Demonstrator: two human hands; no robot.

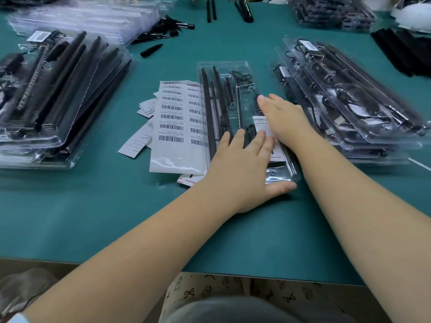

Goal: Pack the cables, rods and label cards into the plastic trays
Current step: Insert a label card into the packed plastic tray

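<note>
Crowding the teal surface (pixel 93 206) at left, a stack of filled clear plastic trays (pixel 58 94) nears the white barcode label sheets (pixel 175 127). At centre, the left hand (pixel 242 166) and right hand (pixel 284 120) press flat-fingered on the clear plastic tray of black rods (pixel 224 73). Another packed stack (pixel 349 101) hems the right.

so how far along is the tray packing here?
Done: stacks of filled trays sit at left and right. In hand: both hands, left hand and right hand, press flat on the centre tray, which already holds rods, a cable and a label card. Left: loose cards and a barcode sheet beside it, empty trays and loose black parts farther back.
</note>
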